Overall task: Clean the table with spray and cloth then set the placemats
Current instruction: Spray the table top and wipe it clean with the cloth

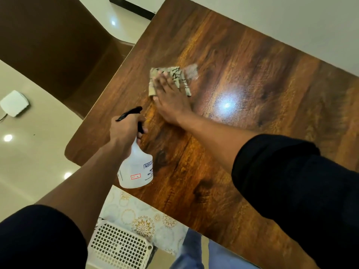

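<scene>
Seemingly soft and limp, the cloth point(171, 79) at twelve o'clock lies under the flat, spread right hand point(169, 98) on the table point(252, 94); the left hand point(124, 131) grips the light spray bottle point(136, 167) by its neck.

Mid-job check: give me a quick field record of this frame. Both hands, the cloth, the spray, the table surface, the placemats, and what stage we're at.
left hand: grips the spray bottle by its black trigger head, held above the near table edge
right hand: flat, fingers straight, pressing the cloth on the wooden table
surface: a whitish wet smear beside the cloth
placemats: a floral patterned mat lies below the near table edge, next to a white lattice basket; none set on the table
stage: wiping
</scene>
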